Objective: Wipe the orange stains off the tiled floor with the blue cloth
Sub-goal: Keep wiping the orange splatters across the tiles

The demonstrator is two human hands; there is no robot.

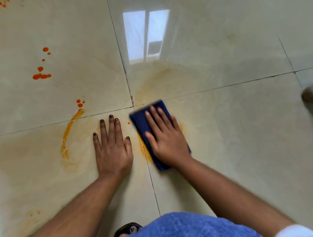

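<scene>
My right hand [166, 139] lies flat on the folded dark blue cloth [141, 121], pressing it to the cream tiled floor [233, 133]; the cloth is motion-blurred. An orange smear [143, 151] shows along the cloth's left edge. My left hand [113, 147] rests palm down on the floor beside it, fingers spread, holding nothing. A curved orange streak [67, 133] runs left of that hand. Orange drops [41, 76] sit further up the left tile, with more drops [79, 103] above the streak and one small dot [129, 123] between my hands.
Faint yellowish haze [161, 82] covers the tile beyond the cloth. More orange spots [1, 4] lie at the top left corner. A brown furniture foot [311, 93] stands at the right edge. My blue-clad knee [189, 228] and a dark sandal [127, 230] are at the bottom.
</scene>
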